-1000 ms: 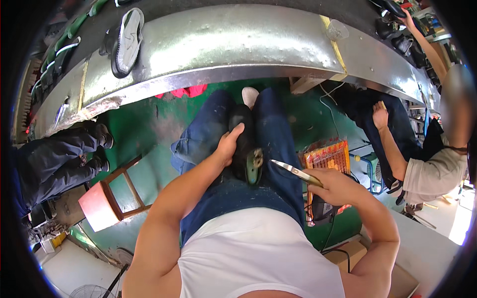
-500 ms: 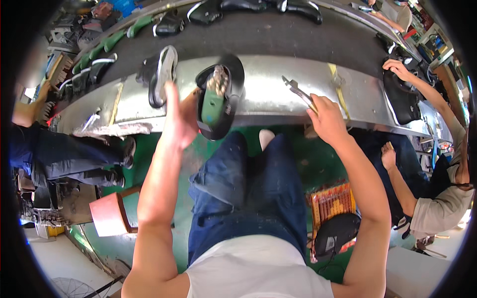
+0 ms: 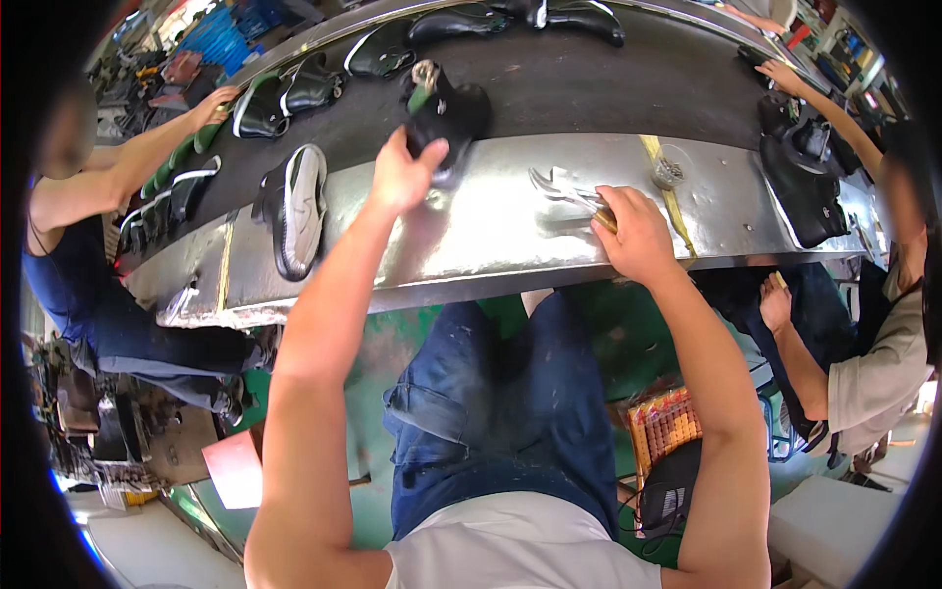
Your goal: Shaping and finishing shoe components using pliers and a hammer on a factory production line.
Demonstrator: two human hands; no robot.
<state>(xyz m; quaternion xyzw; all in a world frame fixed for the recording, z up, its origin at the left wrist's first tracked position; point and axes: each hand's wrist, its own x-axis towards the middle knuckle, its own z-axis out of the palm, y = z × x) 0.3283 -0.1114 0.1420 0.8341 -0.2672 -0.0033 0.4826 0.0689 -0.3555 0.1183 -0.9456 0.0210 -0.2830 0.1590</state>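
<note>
My left hand (image 3: 404, 175) grips a black shoe (image 3: 453, 116) by one end, out over the far edge of the metal bench (image 3: 491, 221). A green shoe last (image 3: 422, 95) shows in the shoe's opening. Closed round the yellowish handle of a pair of metal pincers (image 3: 561, 187), my right hand (image 3: 636, 234) is above the bench to the right; the jaws point left and look smeared by motion. Left of my left forearm, a black shoe with a pale grey sole (image 3: 302, 211) rests on its side on the bench.
Behind the bench, a dark conveyor belt (image 3: 579, 93) carries several black shoes (image 3: 378, 51). A small round dish of metal bits (image 3: 669, 173) sits near yellow tape. Co-workers' hands reach in at left (image 3: 214, 106) and right (image 3: 780, 77). A slatted seat (image 3: 659, 424) is below right.
My left hand has carried the shoe away from me, toward the belt, and turned it. My right hand has shifted slightly with the pincers. The co-worker at left now reaches to the belt.
</note>
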